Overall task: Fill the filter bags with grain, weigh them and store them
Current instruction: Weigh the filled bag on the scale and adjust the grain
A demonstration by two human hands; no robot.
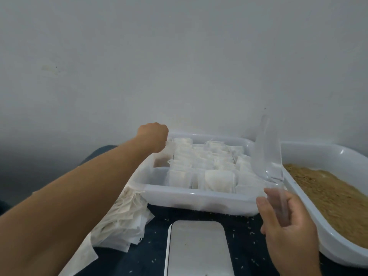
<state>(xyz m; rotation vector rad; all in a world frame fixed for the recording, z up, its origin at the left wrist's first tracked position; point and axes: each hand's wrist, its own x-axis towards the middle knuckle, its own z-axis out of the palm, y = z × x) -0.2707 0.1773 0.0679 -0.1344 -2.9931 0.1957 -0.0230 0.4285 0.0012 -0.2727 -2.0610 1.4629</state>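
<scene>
White paper bags stand packed in rows in the clear tray [195, 198], and the left hand [154, 137] reaches to its far left corner with fingers curled down on the top edge of one bag [166, 154] — it looks filled, brownish at the bottom. The right hand [286, 226] grips the handle of a clear plastic scoop [266, 154], its bowl tipped up over the tray's right rim and, as far as I can see, empty. The grain [334, 194] lies in the white tub [338, 156] at the right, just beside the tray.

The step seems to be storing a weighed bag. To do it well, lower the bag upright into the open gap at the corner, let its base settle before letting go, and keep the mouth pinched so nothing spills onto its neighbours. The scoop is best kept level and clear of the rows — its rim hangs close above the right-hand bags.

Much is hard to read. The left fingertips are hidden behind the knuckles, so whether the bag is closed at its top cannot be told. The scale [197, 248] is cut off at the lower edge, its display out of view. The pile of empty bags [123, 224] is partly covered by the left forearm, and the tub runs off the right edge.
</scene>
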